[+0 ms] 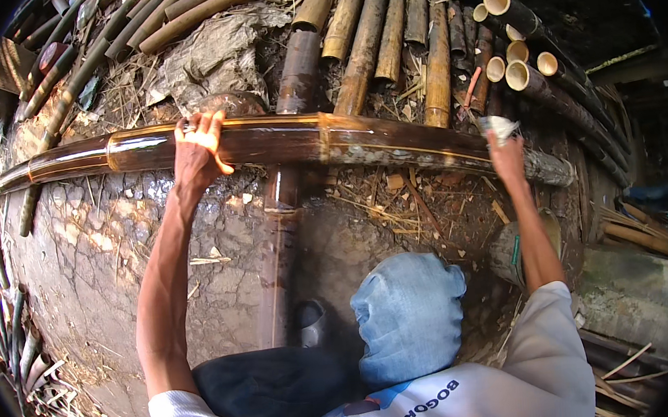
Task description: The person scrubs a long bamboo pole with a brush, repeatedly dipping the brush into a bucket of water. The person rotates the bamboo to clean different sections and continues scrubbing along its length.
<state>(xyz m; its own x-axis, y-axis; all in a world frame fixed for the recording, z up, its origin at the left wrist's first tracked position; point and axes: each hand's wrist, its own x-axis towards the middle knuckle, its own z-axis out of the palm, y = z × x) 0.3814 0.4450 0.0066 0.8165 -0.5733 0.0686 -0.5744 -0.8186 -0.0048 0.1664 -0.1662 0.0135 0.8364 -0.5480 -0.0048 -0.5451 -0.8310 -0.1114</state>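
A long dark bamboo pole (pixel 257 142), wet and shiny along its left part, lies crosswise in front of me. My left hand (pixel 200 150) rests on top of it left of the middle, fingers stretched out and thumb apart. Toward the pole's right end, where the surface is duller and mottled with whitish patches, my right hand (pixel 506 150) is closed around a crumpled whitish wad (pixel 499 126), perhaps a rag. The wad is at the pole's far side; its contact with the pole is partly hidden. A second dark bamboo pole (pixel 297 73) passes beneath the first, running toward me.
Several cut bamboo lengths (pixel 367 43) lie side by side beyond the pole. Stacked bamboo with open ends (pixel 517 75) stands at the far right. A crumpled grey sack (pixel 213 56) lies at the far left. Near my right forearm is a bucket-like container (pixel 506 255). Bamboo scraps litter the dirt ground (pixel 110 287).
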